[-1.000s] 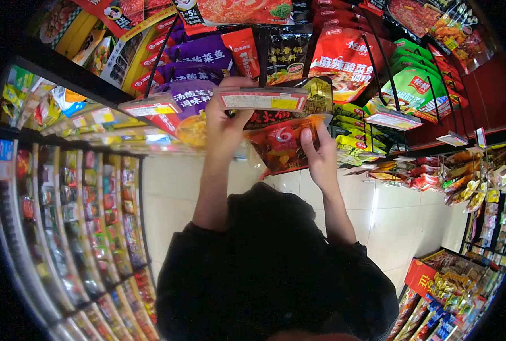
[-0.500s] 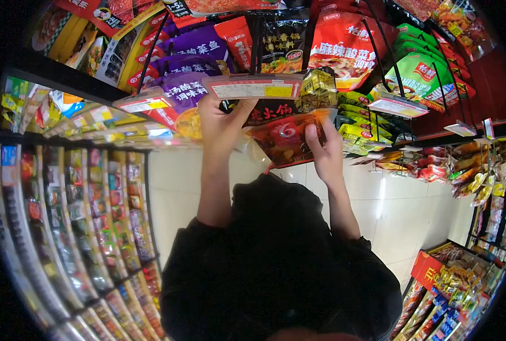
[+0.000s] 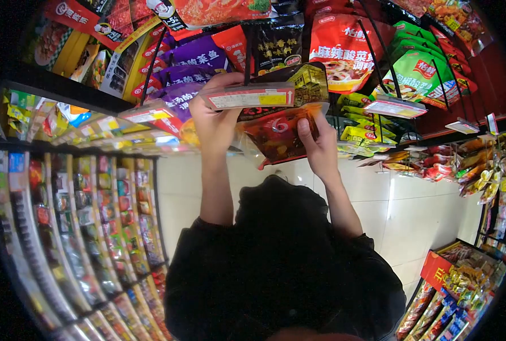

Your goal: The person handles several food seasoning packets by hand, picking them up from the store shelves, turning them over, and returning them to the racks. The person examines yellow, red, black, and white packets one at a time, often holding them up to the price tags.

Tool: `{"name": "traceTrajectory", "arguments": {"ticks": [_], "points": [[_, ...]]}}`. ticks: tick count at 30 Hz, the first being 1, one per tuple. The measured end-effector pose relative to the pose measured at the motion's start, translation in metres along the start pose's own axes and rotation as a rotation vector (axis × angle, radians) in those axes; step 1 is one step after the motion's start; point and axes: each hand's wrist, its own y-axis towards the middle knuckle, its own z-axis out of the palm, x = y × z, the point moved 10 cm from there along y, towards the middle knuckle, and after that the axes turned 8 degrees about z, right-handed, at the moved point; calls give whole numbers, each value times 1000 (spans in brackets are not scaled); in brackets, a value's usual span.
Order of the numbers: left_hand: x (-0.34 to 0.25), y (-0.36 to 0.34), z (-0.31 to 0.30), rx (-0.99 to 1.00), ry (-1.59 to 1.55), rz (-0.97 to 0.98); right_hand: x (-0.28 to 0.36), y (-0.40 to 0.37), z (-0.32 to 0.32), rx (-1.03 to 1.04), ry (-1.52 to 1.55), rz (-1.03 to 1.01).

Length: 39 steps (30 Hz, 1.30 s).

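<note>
My right hand is closed round the right side of a dark red and black food packet, its thumb on the front. Behind the price tag is my left hand, raised at the packet's left edge. The tag hides part of that hand, and what its fingers hold, if anything, cannot be made out. A black and gold packet top shows above the red part. Purple packets hang to the left.
Red packets and green packets hang on hooks at the upper right. Shelves of goods stand on the left. A red-fronted display box is at the lower right, beyond the pale floor.
My left hand has moved up, its fingers now showing above the price tag. The packet and my right hand have shifted slightly left, and the packet's top has risen.
</note>
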Motion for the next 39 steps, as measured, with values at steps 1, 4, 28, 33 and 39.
{"name": "traceTrajectory", "arguments": {"ticks": [1, 4, 28, 33, 39], "points": [[0, 2, 0, 5, -13, 2, 0, 1, 0, 9, -2, 17], [-3, 9, 6, 75, 71, -23, -6, 8, 3, 5, -10, 23], [-4, 9, 18, -53, 107, -12, -5, 23, -12, -85, -29, -44], [7, 17, 23, 9, 131, 43, -13, 27, -14, -68, -44, -16], [6, 32, 34, 6, 447, 262, -26, 67, 3, -108, -16, -39]]}}
